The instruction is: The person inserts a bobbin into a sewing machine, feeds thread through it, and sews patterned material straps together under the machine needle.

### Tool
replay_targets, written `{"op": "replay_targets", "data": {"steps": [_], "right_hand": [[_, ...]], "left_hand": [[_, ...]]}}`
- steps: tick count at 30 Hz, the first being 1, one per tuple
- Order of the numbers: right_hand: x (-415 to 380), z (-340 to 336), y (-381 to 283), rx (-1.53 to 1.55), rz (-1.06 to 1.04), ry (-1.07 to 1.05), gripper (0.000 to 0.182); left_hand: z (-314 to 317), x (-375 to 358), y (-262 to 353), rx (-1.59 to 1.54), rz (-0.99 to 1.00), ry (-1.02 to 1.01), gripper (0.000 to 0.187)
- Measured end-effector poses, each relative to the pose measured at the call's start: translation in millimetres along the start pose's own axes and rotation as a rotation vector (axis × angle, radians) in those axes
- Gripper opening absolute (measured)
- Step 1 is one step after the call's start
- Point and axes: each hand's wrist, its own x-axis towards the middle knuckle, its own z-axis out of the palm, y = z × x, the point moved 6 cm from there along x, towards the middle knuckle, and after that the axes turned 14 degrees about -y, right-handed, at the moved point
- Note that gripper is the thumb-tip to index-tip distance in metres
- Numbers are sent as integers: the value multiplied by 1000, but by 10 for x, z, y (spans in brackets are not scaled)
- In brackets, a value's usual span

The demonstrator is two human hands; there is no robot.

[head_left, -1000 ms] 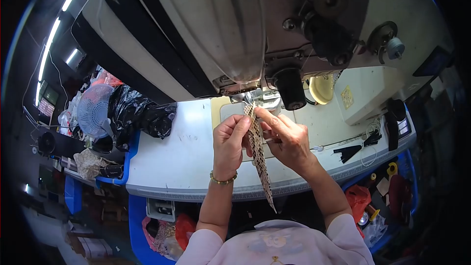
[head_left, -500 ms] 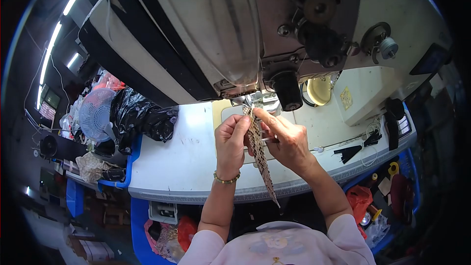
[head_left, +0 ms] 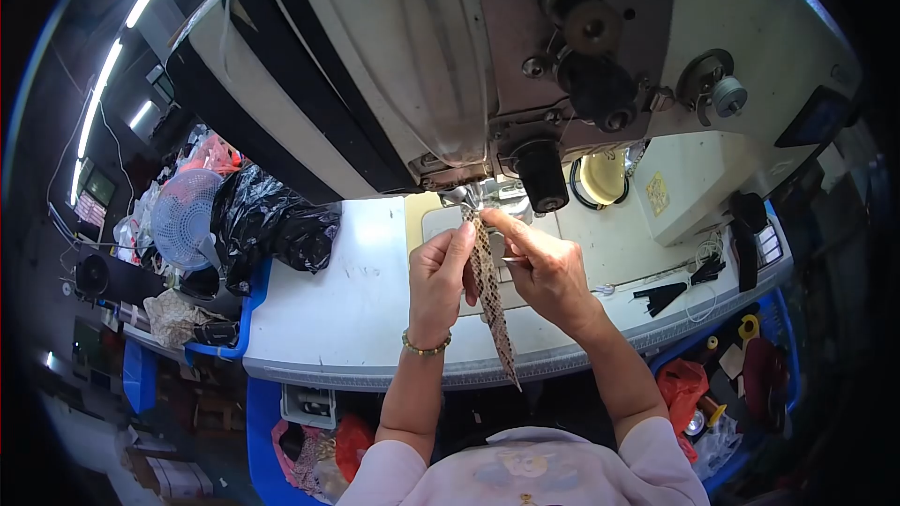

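A narrow, tapering snakeskin-patterned strip (head_left: 489,295) runs from under the sewing machine's needle area (head_left: 473,195) down past the table's front edge to a pointed end. My left hand (head_left: 439,276) is closed, pinching the strip's left edge between thumb and fingers just below the presser foot. From the right, my right hand (head_left: 553,272) presses an extended index finger on the strip's upper end, its other fingers curled beneath. A small shiny piece shows by those curled fingers, too little of it to name. The sewing machine's head (head_left: 581,66) hangs over both hands.
The white table (head_left: 319,309) curves around in front of me. A black plastic bag (head_left: 277,225) and a light blue basket (head_left: 183,215) are at the left. Black pieces (head_left: 661,298) and a cord lie at the right. Blue bins (head_left: 265,431) with scraps sit below the edge.
The strip's hanging pointed end has swung slightly left. Both hands keep their hold near the needle, and the whole view has shifted a little.
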Motion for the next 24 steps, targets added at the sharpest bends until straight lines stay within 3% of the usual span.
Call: {"op": "replay_targets", "data": {"steps": [5, 24], "right_hand": [[-5, 16, 32, 63, -2, 1, 57], [-1, 6, 12, 39, 3, -24, 59]], "left_hand": [[66, -177, -16, 149, -39, 12, 31], [28, -133, 12, 152, -39, -9, 32]]}}
